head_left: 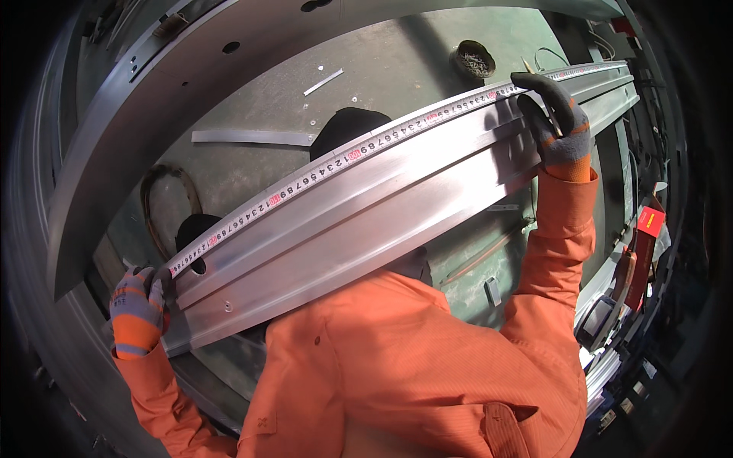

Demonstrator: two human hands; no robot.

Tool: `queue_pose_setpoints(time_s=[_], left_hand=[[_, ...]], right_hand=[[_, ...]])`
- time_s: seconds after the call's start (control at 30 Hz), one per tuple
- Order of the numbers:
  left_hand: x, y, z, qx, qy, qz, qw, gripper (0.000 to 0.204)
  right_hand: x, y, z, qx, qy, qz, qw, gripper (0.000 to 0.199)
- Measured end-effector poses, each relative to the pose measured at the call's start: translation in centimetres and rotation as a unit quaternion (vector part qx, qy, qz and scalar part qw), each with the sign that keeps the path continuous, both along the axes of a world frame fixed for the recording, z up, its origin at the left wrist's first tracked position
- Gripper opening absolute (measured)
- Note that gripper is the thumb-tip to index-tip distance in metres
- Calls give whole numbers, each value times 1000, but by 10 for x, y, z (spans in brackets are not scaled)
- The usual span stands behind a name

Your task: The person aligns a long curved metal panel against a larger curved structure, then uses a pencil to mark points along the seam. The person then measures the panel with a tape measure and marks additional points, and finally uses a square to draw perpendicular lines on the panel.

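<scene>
A long ribbed aluminium profile (366,221) runs slanting from lower left to upper right in front of me. A white tape measure (343,159) lies stretched along its upper edge. My left hand (137,305), in a grey and orange glove, grips the tape's end at the profile's lower left end. My right hand (557,122), in a dark grey and orange glove, curls over the upper edge far to the right and pins the tape against the profile. A thin stick-like thing shows between its fingers; I cannot tell what it is. My orange sleeves and jacket fill the lower middle.
A large grey metal panel (153,99) with holes slants across the upper left. On the green floor lie a flat metal strip (252,137), a short strip (323,82), a round tin of small parts (475,61) and a coiled band (164,198). A red box (650,221) and clutter stand at the right.
</scene>
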State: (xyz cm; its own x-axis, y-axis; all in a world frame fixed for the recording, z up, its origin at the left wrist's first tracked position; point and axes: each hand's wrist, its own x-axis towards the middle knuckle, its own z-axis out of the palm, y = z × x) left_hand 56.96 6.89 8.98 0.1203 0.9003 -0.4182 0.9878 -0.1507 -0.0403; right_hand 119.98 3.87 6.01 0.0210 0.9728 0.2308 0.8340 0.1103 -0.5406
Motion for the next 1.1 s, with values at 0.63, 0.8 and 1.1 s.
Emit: queue_pose_setpoints(time_s=[0.63, 0.8, 1.1], left_hand=[[-10, -20, 36, -39, -228, -28, 973, 21], [26, -27, 44, -94, -170, 34, 980, 24], [22, -30, 40, -94, -115, -1, 989, 27]], right_hand=[[7, 4, -16, 137, -168, -40, 975, 30], [22, -6, 1, 116, -213, -82, 967, 31], [13, -33, 14, 32, -218, -106, 970, 33]])
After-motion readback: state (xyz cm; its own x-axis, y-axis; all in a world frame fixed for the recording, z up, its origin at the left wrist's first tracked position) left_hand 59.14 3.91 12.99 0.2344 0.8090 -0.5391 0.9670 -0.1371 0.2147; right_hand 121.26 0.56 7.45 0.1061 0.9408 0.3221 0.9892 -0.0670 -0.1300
